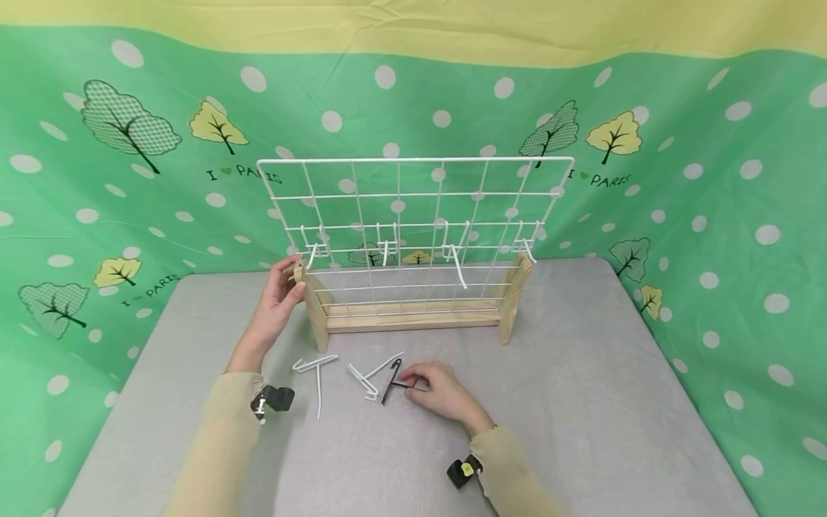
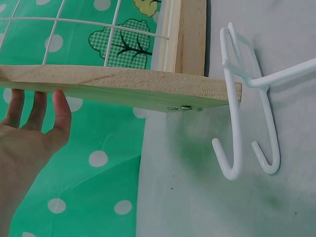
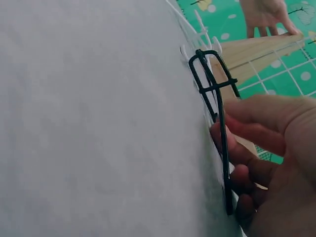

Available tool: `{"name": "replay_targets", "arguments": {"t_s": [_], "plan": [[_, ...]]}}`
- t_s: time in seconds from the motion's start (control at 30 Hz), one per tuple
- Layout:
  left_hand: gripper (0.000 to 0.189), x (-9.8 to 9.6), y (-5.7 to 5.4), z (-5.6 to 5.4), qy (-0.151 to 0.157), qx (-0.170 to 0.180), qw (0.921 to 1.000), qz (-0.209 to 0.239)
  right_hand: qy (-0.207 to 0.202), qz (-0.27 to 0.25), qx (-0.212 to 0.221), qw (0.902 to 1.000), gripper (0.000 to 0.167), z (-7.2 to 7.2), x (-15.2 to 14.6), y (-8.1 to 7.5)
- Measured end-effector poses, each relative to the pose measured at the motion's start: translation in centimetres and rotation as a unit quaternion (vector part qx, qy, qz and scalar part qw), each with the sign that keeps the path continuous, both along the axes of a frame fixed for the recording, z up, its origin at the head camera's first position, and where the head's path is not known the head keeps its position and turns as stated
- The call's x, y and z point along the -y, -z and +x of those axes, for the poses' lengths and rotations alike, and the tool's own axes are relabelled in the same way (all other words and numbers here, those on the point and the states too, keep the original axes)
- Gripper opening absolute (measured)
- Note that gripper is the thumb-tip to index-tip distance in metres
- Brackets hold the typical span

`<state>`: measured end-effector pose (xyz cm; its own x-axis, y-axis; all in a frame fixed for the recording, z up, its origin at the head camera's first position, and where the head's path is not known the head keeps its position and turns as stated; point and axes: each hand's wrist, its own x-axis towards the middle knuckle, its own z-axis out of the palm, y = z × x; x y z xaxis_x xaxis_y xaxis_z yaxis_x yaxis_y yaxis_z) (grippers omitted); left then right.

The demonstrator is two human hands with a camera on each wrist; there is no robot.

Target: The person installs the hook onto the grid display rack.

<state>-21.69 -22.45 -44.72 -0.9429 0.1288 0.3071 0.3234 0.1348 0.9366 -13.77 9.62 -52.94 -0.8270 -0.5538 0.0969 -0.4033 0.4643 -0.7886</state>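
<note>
My left hand (image 1: pixel 274 305) is at the left wooden side panel (image 1: pixel 313 305) of a white wire-grid display rack (image 1: pixel 413 195). In the left wrist view its fingertips (image 2: pixel 61 106) touch the panel's outer face. My right hand (image 1: pixel 442 393) holds a black wire hook (image 1: pixel 390 380) at the table, its fingers and thumb about the stem; the right wrist view shows the hook's frame (image 3: pixel 217 88) beyond the fingertips. Left of it lie two white wire hooks, one in the middle (image 1: pixel 364 380) and one farther left (image 1: pixel 318 380).
Several white hooks hang on the grid, one with a longer prong (image 1: pixel 457 266). A wooden base bar (image 1: pixel 413 325) joins the side panels. The grey tabletop (image 1: pixel 601 402) is backed by a green dotted cloth (image 1: pixel 413 100).
</note>
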Motion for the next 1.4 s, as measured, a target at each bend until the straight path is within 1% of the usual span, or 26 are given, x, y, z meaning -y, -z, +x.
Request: {"name": "replay_targets", "arguments": {"t_s": [0.2,0.4,0.53,0.63,0.7,0.77,0.83,0.87,0.93,1.03,1.1,1.2,1.4], "plan": [[0.046,-0.1,0.0,-0.1,0.001,0.001,1.0,-0.002,0.024,-0.03,0.078,0.9962,0.017,0.4,0.1,-0.2],[0.046,0.0,0.0,-0.2,0.003,-0.001,1.0,0.003,0.029,-0.013,0.098,0.9947,0.014,1.0,0.3,-0.8],[0.046,-0.1,-0.1,-0.3,0.002,0.0,1.0,0.004,0.044,0.016,0.086,0.9952,0.013,1.7,0.6,-1.0],[0.046,-0.1,-0.1,-0.3,0.002,-0.002,1.0,0.005,0.056,0.043,0.046,0.9964,0.014,2.2,0.8,-0.9],[0.046,-0.1,-0.1,-0.3,0.002,-0.003,1.0,0.007,0.068,0.051,0.017,0.9962,0.013,2.5,1.0,-0.7],[0.046,-0.1,0.0,-0.2,0.003,-0.003,0.9999,0.009,0.081,0.032,0.001,0.9962,0.011,2.7,1.2,-0.4],[0.046,0.0,0.1,-0.2,0.005,-0.002,0.9999,0.01,0.093,0.004,0.008,0.9957,0.011,2.8,1.2,-0.1],[0.046,0.1,0.2,-0.2,0.006,0.0,0.9999,0.01,0.095,-0.015,0.017,0.9952,0.012,2.8,1.2,0.0],[0.047,0.1,0.3,-0.1,0.008,0.001,0.9999,0.012,0.099,-0.05,0.047,0.9927,0.012,2.8,1.1,0.2],[0.047,0.1,0.4,0.0,0.009,0.0,0.9999,0.014,0.106,-0.087,0.096,0.9858,0.012,2.7,0.7,0.1],[0.046,0.1,0.4,0.0,0.008,0.0,0.9999,0.015,0.112,-0.102,0.123,0.9808,0.012,2.7,0.5,-0.1],[0.046,0.0,0.4,0.0,0.007,-0.002,0.9999,0.014,0.119,-0.122,0.147,0.9744,0.011,2.7,0.2,-0.3],[0.046,0.0,0.4,0.0,0.01,-0.003,0.9998,0.017,0.12,-0.128,0.166,0.9704,0.008,2.9,0.0,-0.6]]}}
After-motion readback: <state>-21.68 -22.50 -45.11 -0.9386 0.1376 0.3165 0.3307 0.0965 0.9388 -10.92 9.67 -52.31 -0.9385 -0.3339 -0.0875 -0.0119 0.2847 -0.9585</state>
